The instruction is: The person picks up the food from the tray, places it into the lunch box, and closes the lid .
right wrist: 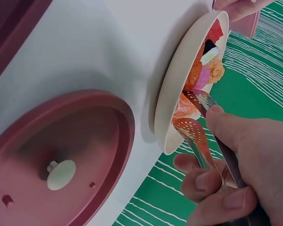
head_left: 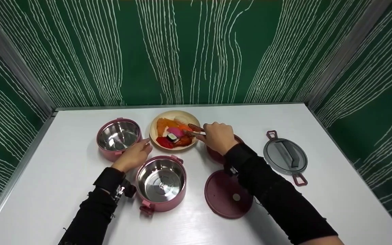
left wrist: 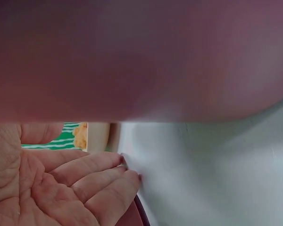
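The white table [head_left: 63, 190] carries everything, and the work sits toward its back edge. There stand two pink steel-lined containers: the rear container [head_left: 118, 137] near the back-left and the front container [head_left: 161, 182] closer to the person, with a pink lid [head_left: 226, 195] lying upturned to the right of it and a grey handled lid [head_left: 286, 156] nearer the right edge. Between them at the back is the wooden plate [head_left: 155, 134] of toy sushi [head_left: 172, 137].

The right hand [head_left: 218, 136] has its fingers curled round perforated tongs [right wrist: 198, 136], whose tips are parted over an orange piece on the plate. The left hand [head_left: 134, 156] lies relaxed between the two containers, fingertips [left wrist: 118, 162] on the table, holding nothing.

To my eye, a clean pick wants the tips squeezed evenly on one piece, low at its sides, before lifting straight up.
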Tool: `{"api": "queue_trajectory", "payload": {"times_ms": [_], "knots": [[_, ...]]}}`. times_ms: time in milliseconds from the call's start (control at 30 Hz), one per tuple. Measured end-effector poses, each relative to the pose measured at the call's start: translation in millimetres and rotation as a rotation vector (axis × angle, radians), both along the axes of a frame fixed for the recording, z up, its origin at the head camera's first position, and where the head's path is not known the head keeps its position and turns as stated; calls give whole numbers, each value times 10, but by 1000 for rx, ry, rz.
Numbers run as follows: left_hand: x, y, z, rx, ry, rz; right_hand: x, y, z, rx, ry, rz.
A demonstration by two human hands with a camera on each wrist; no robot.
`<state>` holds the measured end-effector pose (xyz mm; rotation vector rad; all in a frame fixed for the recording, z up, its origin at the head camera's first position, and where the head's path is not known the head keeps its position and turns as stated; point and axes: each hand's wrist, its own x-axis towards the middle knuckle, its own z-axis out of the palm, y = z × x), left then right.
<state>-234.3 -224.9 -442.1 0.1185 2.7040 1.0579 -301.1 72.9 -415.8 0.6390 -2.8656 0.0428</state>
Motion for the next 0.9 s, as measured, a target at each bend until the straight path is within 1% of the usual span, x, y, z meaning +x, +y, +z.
{"api": "queue_trajectory", "payload": {"times_ms": [200, 433, 733, 900], "knots": [[0, 6, 3, -13, -2, -5, -21, -23, -24, 7, -17, -13], [-12, 3, -8, -22, 9, -20, -11, -17, -36, -22, -9, 10], [-21, 2, -17, -22, 24, -32, -12, 0, -84, -50, 50, 30], [-25, 5, -16, -33, 29, -40, -23, 6, -89, -52, 28, 20]]}}
